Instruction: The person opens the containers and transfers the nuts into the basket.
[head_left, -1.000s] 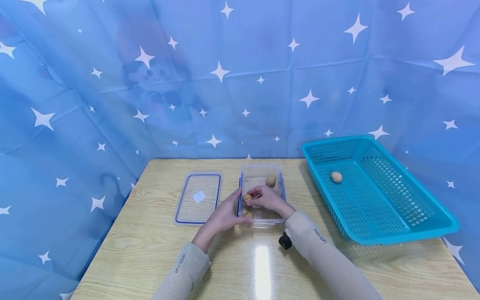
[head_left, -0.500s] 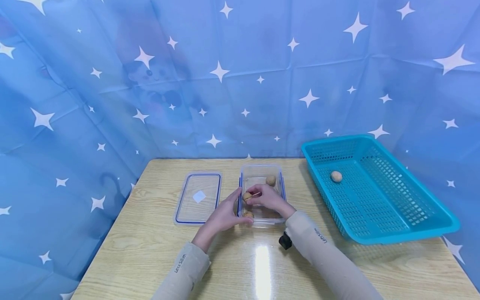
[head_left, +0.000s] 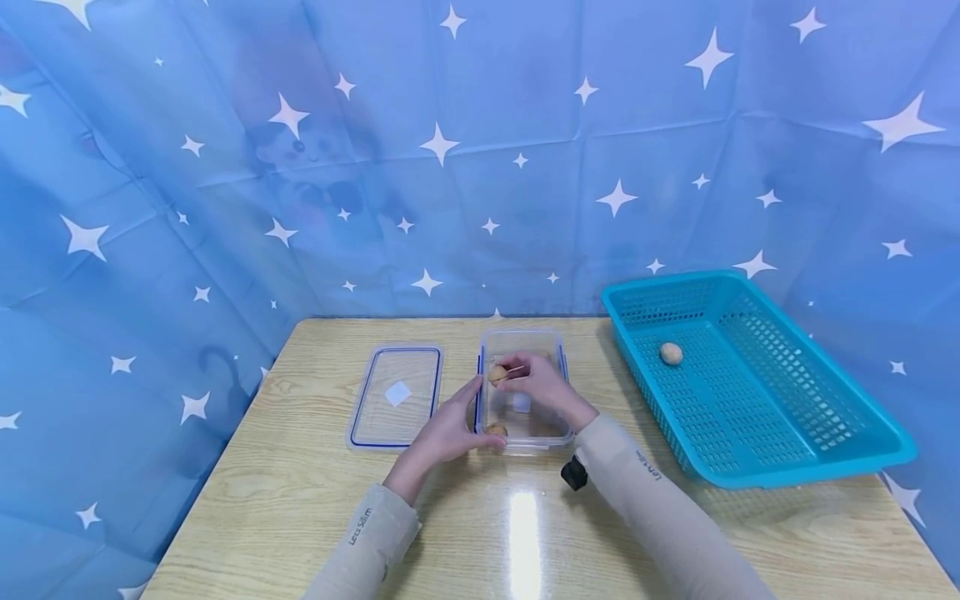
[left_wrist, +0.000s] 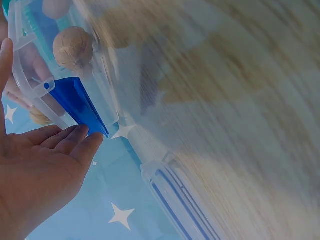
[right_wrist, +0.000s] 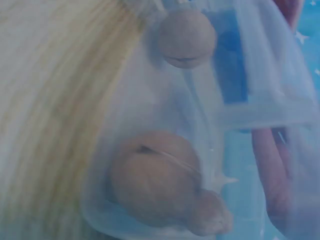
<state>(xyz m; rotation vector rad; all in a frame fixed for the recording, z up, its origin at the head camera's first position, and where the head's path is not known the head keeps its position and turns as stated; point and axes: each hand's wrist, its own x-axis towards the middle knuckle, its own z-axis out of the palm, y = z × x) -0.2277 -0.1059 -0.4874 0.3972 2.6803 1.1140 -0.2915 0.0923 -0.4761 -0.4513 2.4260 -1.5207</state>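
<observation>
My right hand pinches a walnut over the clear plastic container, near its left wall. Another walnut sits in the container's front left corner. My left hand touches the container's left side, fingers nearly straight and thumb by the front corner. In the left wrist view its fingertips meet a blue side latch, with a walnut visible through the wall. Up close, the right wrist view has one walnut and a larger, seamed one; the small lump beside it is blurred.
A clear lid with a blue seal lies left of the container. On the right stands a turquoise basket with a pale walnut in it. A starry blue cloth hangs behind the wooden table.
My right hand has moved slightly toward the back of the container with the walnut. It now covers the spot where another walnut showed at the back right. My left hand stays put.
</observation>
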